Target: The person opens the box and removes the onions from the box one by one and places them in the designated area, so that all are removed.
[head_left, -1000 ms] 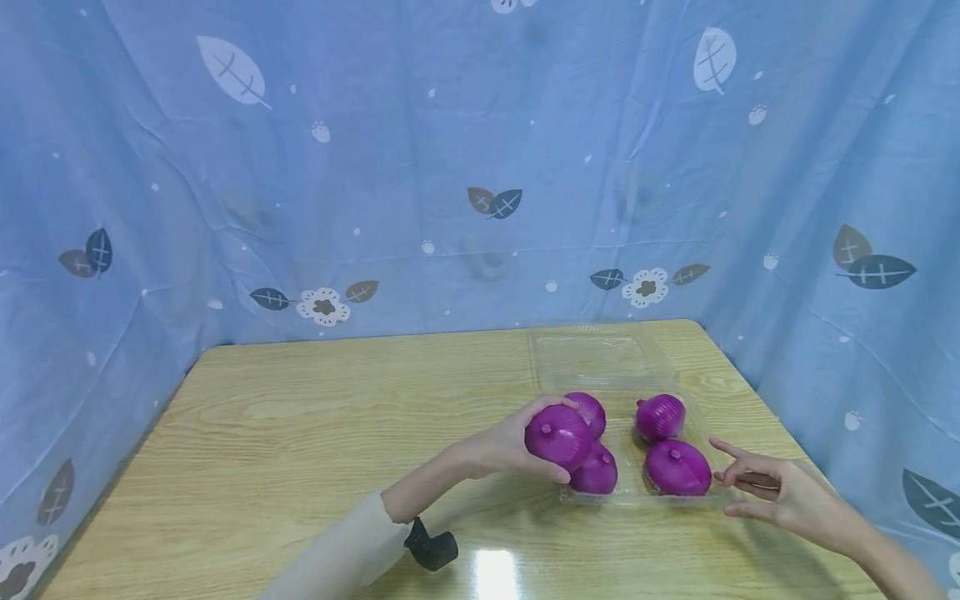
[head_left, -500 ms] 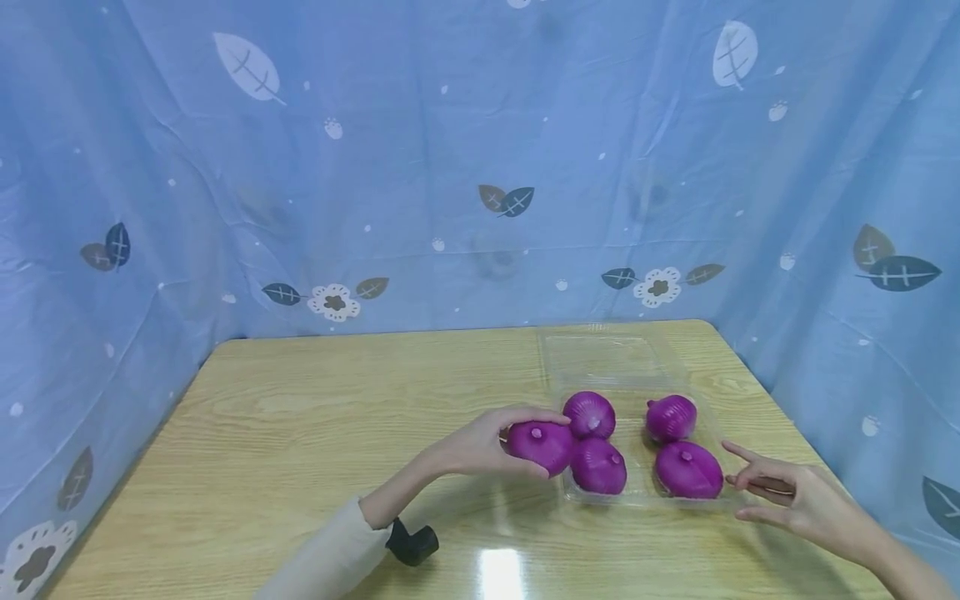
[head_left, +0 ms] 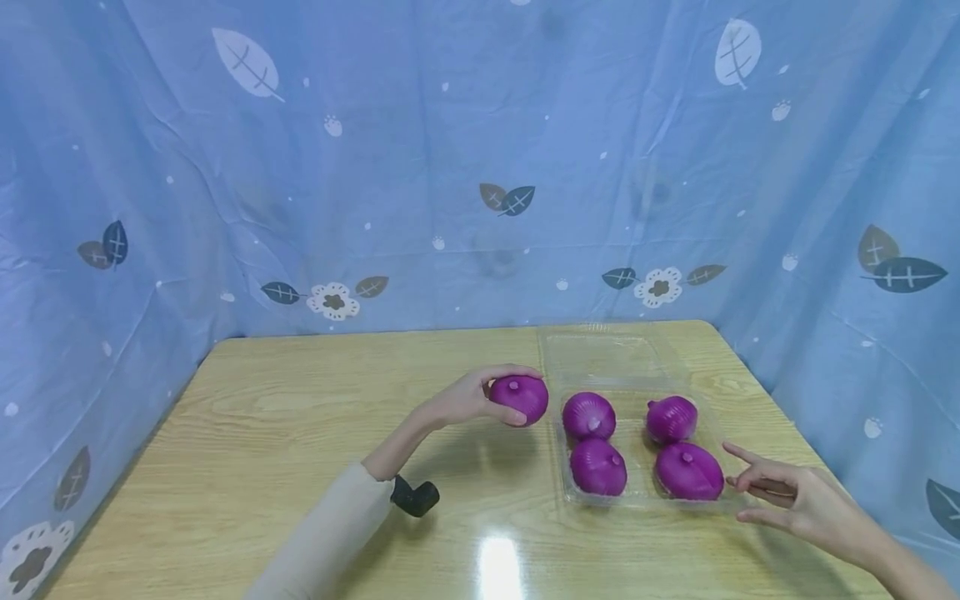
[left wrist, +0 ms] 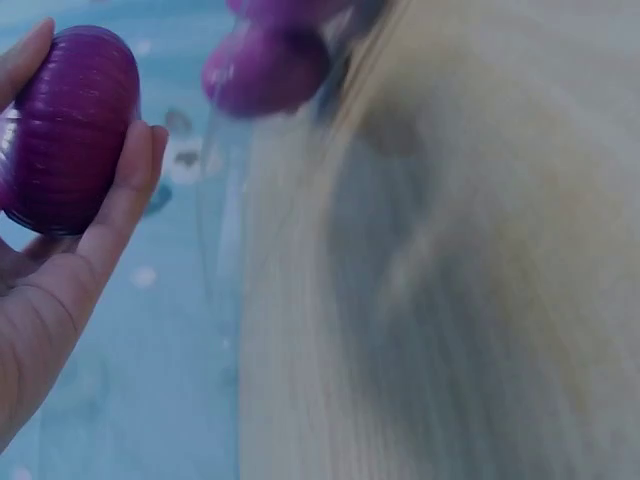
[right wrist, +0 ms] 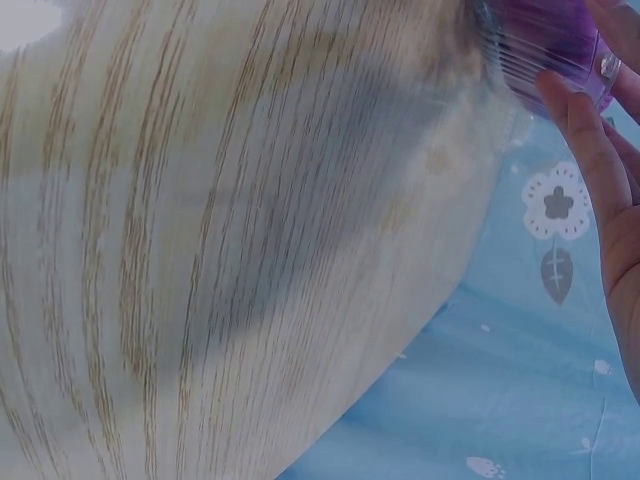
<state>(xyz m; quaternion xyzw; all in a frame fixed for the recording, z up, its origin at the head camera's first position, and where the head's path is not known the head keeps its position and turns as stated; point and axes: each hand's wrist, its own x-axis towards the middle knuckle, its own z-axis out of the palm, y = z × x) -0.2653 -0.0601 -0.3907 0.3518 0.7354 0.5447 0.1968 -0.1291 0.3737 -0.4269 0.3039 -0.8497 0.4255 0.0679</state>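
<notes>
My left hand (head_left: 468, 398) holds a purple onion (head_left: 521, 399) above the table, left of the clear plastic box; thumb and fingers wrap its sides. The left wrist view shows the same onion (left wrist: 75, 130) in my grasp. Inside the open box (head_left: 637, 472) sit several more purple onions: two along the left side, a smaller onion (head_left: 672, 419) at the back right, and a wide onion (head_left: 689, 472) at the front right. My right hand (head_left: 798, 504) is at the box's right edge, index finger extended and thumb apart. In the right wrist view its fingertips are by the clear wall.
The box's clear lid (head_left: 603, 358) lies folded back behind it. A wooden table (head_left: 300, 433) spreads out to the left. A blue patterned curtain (head_left: 420, 150) hangs around the table's back and sides. A black strap piece (head_left: 415, 497) hangs at my left sleeve.
My left hand has carried its onion leftward from over the box's left side, then up and away from it. The right hand stays at the box's right edge.
</notes>
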